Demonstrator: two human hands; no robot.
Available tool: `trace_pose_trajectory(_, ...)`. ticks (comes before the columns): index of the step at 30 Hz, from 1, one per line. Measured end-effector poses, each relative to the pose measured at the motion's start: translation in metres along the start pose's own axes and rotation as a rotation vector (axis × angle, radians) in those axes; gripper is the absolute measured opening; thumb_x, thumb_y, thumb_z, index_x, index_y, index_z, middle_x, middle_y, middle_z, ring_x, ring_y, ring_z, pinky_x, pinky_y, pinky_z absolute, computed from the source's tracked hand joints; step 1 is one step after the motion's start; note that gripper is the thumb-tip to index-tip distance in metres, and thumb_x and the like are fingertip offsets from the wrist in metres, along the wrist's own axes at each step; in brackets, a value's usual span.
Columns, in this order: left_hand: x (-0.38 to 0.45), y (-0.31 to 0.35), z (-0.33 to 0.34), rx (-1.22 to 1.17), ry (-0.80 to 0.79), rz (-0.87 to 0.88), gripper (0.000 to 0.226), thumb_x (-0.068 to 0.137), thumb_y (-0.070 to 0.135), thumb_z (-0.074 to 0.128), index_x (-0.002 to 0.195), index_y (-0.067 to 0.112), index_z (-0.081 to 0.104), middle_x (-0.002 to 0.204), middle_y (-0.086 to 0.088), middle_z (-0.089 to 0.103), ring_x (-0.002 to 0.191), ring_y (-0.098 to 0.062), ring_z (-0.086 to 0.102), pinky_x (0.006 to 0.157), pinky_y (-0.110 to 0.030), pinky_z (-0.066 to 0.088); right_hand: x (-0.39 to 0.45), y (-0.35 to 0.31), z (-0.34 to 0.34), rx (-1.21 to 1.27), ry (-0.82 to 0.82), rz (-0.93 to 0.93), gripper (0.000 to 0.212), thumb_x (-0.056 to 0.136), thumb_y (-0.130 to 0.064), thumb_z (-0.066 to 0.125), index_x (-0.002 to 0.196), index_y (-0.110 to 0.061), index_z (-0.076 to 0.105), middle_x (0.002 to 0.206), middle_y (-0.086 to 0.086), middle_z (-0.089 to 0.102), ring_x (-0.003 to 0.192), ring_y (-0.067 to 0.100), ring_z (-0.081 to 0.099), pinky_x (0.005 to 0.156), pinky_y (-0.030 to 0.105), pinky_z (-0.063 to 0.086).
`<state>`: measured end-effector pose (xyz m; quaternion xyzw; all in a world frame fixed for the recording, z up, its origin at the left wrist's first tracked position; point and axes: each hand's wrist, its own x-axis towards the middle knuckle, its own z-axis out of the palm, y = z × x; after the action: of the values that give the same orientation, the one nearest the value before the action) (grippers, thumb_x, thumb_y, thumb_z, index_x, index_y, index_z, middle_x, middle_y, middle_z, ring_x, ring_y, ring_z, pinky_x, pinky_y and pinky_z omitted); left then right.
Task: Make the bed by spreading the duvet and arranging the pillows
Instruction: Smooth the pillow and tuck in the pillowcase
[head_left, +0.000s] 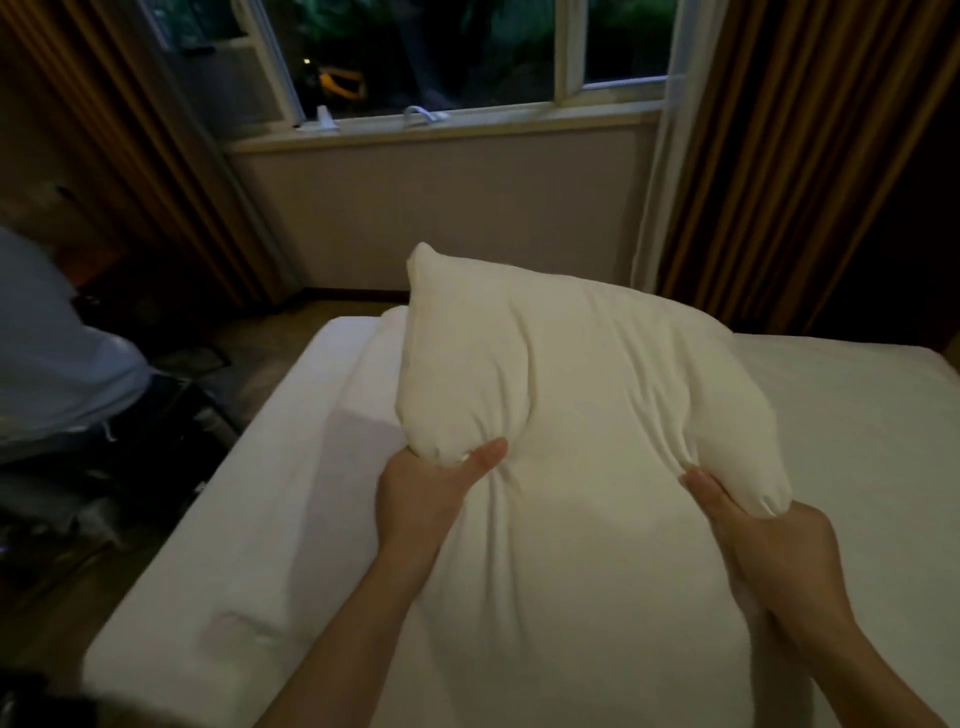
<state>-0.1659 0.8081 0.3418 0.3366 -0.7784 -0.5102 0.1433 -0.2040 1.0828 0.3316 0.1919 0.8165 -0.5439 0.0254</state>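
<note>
Dim bedroom, white bed (270, 519) under the far window (441, 57).
Left hand (421, 493) and right hand (769, 551) each grip a near corner of the pillow (571, 395), lifting it off the sheet, likely to plump it.

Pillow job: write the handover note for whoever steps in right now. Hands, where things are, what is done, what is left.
Left hand: grips the pillow at its near left corner, thumb pressed into the fabric.
Right hand: grips the near right corner of the same pillow.
Pillow: held up over the bed, far end raised toward the window.
Another white pillow or a fold of bedding lies behind it at the far left; cannot tell which.
Done: bed surface looks smooth and white.
Left: set this pillow down in place; whether the duvet is spread cannot be told.
</note>
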Motion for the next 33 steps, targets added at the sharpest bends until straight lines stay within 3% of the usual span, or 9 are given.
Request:
trace_pose_trajectory(5,0.062,-0.045,-0.033,0.014,-0.026,-0.084,0.098,0.027,0.087,0.074,0.093,0.014,0.073,0.088,0.001,0.075,0.081,-0.018,0.072,0.073,-0.038,0.061,-0.016,-0.024,0.07,-0.072,0.034,0.047,0.056,0.064,-0.058,0.083,0.07,-0.007,0.061,0.078,0.015,0.068,0.078,0.033,0.064,0.074,0.046,0.054)
trace_pose_trajectory(10,0.16,-0.078,-0.078,0.052,-0.139,-0.082,0.093,0.037,0.082,0.08,0.096,0.011,0.07,0.092,-0.001,0.074,0.083,-0.02,0.07,0.072,-0.033,0.059,-0.033,-0.054,0.166,-0.142,0.102,0.068,0.061,0.07,-0.057,0.08,0.062,0.001,0.062,0.057,0.015,0.064,0.06,0.031,0.062,0.064,0.045,0.051)
trace_pose_trajectory(14,0.246,-0.089,-0.115,0.1,-0.156,-0.061,0.1,0.031,0.089,0.072,0.093,0.01,0.072,0.088,-0.004,0.074,0.081,-0.023,0.071,0.073,-0.04,0.06,-0.028,-0.084,0.247,-0.147,0.112,0.079,0.053,0.067,-0.063,0.079,0.064,-0.014,0.057,0.068,0.007,0.066,0.069,0.03,0.063,0.071,0.047,0.056)
trace_pose_trajectory(19,0.357,-0.1,-0.124,0.148,-0.196,-0.074,0.093,0.047,0.077,0.082,0.103,0.004,0.068,0.099,-0.012,0.072,0.092,-0.028,0.069,0.082,-0.042,0.059,0.016,-0.108,0.339,-0.184,0.14,0.081,0.056,0.068,-0.068,0.076,0.061,-0.016,0.055,0.071,0.009,0.067,0.072,0.029,0.065,0.063,0.035,0.05)
trace_pose_trajectory(23,0.438,-0.144,-0.09,0.205,-0.199,-0.147,0.111,0.049,0.084,0.076,0.119,-0.002,0.062,0.116,-0.021,0.068,0.108,-0.034,0.066,0.091,-0.041,0.055,0.084,-0.084,0.415,-0.288,0.1,0.099,0.067,0.069,-0.074,0.069,0.089,-0.01,0.069,0.089,0.012,0.072,0.087,0.032,0.069,0.071,0.033,0.05)
trace_pose_trajectory(26,0.474,-0.218,-0.057,0.275,-0.253,-0.252,0.121,0.048,0.093,0.063,0.127,0.002,0.06,0.127,-0.02,0.065,0.119,-0.032,0.062,0.098,-0.04,0.051,0.13,-0.031,0.468,-0.358,-0.082,0.182,0.075,0.079,-0.07,0.063,0.119,-0.008,0.057,0.114,0.016,0.068,0.106,0.035,0.064,0.087,0.038,0.05)
trace_pose_trajectory(30,0.501,-0.295,-0.024,0.247,-0.194,-0.4,0.108,0.06,0.087,0.063,0.119,-0.003,0.063,0.122,-0.024,0.066,0.117,-0.036,0.062,0.097,-0.041,0.049,0.172,0.03,0.526,-0.515,-0.087,0.163,0.076,0.086,-0.066,0.056,0.131,-0.006,0.048,0.127,0.018,0.057,0.119,0.037,0.052,0.098,0.045,0.043)
trace_pose_trajectory(33,0.511,-0.313,-0.013,0.229,-0.17,-0.417,0.112,0.05,0.098,0.055,0.111,0.004,0.067,0.111,-0.019,0.071,0.107,-0.034,0.066,0.09,-0.041,0.053,0.188,0.04,0.549,-0.544,-0.033,0.08,0.068,0.089,-0.056,0.06,0.13,-0.003,0.05,0.13,0.022,0.047,0.12,0.041,0.045,0.099,0.045,0.039)
